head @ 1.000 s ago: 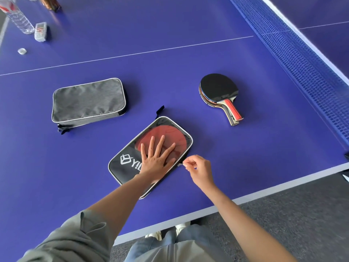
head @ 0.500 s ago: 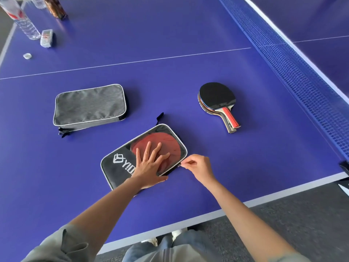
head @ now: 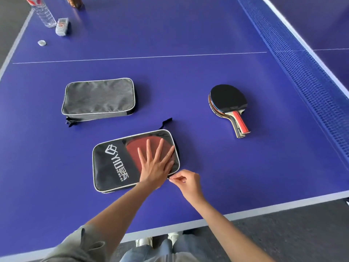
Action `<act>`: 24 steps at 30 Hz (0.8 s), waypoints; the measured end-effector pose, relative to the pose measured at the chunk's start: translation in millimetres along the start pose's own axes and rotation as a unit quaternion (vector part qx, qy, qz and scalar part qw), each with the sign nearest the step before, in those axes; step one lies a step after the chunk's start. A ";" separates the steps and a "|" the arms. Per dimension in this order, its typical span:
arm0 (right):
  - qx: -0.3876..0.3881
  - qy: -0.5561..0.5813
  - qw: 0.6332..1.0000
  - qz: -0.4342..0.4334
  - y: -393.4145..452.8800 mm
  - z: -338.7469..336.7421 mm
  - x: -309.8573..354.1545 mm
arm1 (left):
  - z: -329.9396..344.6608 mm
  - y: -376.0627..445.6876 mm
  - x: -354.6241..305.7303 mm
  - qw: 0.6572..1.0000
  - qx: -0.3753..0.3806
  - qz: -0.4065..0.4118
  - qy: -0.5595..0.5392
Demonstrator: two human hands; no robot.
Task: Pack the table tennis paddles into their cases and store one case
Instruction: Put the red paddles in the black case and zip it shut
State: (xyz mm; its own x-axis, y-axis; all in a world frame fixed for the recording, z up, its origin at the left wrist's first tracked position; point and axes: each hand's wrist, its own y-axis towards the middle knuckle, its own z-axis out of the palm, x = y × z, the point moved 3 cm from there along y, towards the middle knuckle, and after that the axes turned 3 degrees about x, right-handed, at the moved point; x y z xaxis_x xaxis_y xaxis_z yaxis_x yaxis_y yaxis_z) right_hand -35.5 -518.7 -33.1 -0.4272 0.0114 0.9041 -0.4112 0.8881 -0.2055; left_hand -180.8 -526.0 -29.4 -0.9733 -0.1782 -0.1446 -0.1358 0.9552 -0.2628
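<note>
Left hand: the left hand [head: 154,166] lies flat on the black case [head: 113,167], palm down, fingers spread wide over the clear window.
Right hand: the right hand [head: 186,183] sits just beside the case's near right corner, thumb and forefinger pinched on a small metal zip pull [head: 168,178]; the other fingers are curled.
Black case: flat on the table [head: 188,72] near the front edge, white logo facing up, grey piping round the rim, a black loop [head: 166,122] sticking out at the far side.
Paddle inside: a red paddle [head: 137,150] shows through the window, partly covered by the left hand.
Grey case: a second case [head: 98,97] lies farther back and to the left, well apart from the black one; whether it is zipped cannot be told.
Loose paddles: a stack of paddles [head: 227,101] lies to the right, black face up, handles pointing towards the front edge; the count is unclear.
Net: the net [head: 302,59] runs along the right side.
Far left corner: a clear bottle [head: 44,13], a small packet [head: 61,27] and a cap [head: 41,42] stand near the table edge.
</note>
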 end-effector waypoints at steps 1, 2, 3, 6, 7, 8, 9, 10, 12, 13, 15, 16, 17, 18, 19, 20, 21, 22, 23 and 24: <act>0.001 -0.009 1.000 0.001 2.5 -3.9 0.2 | 4.2 -0.1 0.6 1.000 -0.012 -0.001 0.017; -0.001 -0.016 1.000 0.003 5.4 -9.2 -0.7 | 6.6 -0.5 1.7 1.000 -0.024 -0.002 0.019; -0.007 -0.022 1.000 0.004 8.3 -15.6 -2.6 | 8.1 -1.0 2.3 0.999 -0.035 0.000 0.017; -0.010 -0.037 0.999 0.008 16.0 -32.9 -8.6 | 10.2 -0.7 2.7 0.999 -0.051 0.007 0.018; -0.009 -0.045 0.999 0.010 18.7 -36.9 -9.5 | 10.7 -0.8 3.2 0.999 -0.051 0.010 0.016; -0.010 -0.049 0.999 0.011 22.3 -40.0 -9.8 | 11.2 -1.8 3.5 0.998 -0.052 0.014 0.016; -0.013 -0.048 0.999 0.015 27.0 -42.7 -9.6 | 11.9 -3.4 3.5 0.998 -0.051 0.019 0.022; -0.017 -0.043 0.999 0.021 32.6 -45.2 -8.5 | 13.0 -5.2 4.1 0.998 -0.051 0.023 0.029; -0.016 -0.033 0.999 0.025 44.6 -48.3 -5.5 | 14.2 -6.8 5.9 0.998 -0.045 0.029 0.035; -0.010 -0.032 0.999 0.022 49.7 -48.1 -3.9 | 13.8 -7.4 7.2 0.998 -0.041 0.029 0.035; -0.005 -0.029 0.999 0.018 56.7 -46.2 -2.3 | 12.5 -9.3 9.7 0.998 -0.033 0.034 0.037; -0.007 -0.024 0.999 0.020 58.6 -44.9 -2.2 | 12.5 -11.3 11.0 0.998 -0.026 0.041 0.043; -0.010 -0.020 1.000 0.021 60.3 -43.4 -2.0 | 12.8 -13.9 12.7 0.997 -0.019 0.050 0.051; -0.012 -0.016 1.000 0.020 62.1 -41.8 -1.5 | 13.4 -16.8 14.6 0.997 -0.014 0.061 0.055; -0.015 -0.015 1.000 0.017 64.4 -40.2 -0.4 | 13.8 -19.0 16.1 0.996 -0.009 0.069 0.057; -0.019 -0.016 1.000 0.012 67.3 -39.0 1.4 | 13.7 -21.4 17.4 0.996 -0.005 0.074 0.059; -0.025 -0.018 0.999 0.008 71.0 -38.2 3.5 | 13.0 -23.1 18.0 0.995 -0.003 0.076 0.058; -0.032 -0.019 0.999 0.005 75.5 -37.8 5.7 | 12.2 -24.1 18.4 0.996 -0.001 0.076 0.052; -0.036 -0.018 0.999 0.005 80.2 -37.6 7.6 | 11.6 -24.8 18.8 0.996 0.002 0.076 0.039; -0.038 -0.016 0.999 0.005 85.0 -37.5 9.3 | 10.7 -24.6 18.9 0.997 0.006 0.077 0.024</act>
State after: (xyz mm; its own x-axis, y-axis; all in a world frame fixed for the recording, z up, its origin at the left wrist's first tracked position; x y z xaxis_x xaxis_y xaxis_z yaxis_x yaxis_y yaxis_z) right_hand -44.3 -425.9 -28.1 -0.4572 0.0073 0.8894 -0.3447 0.9203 -0.1848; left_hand -193.8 -555.4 -35.9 -0.9902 -0.0174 -0.1387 0.0183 0.9677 -0.2515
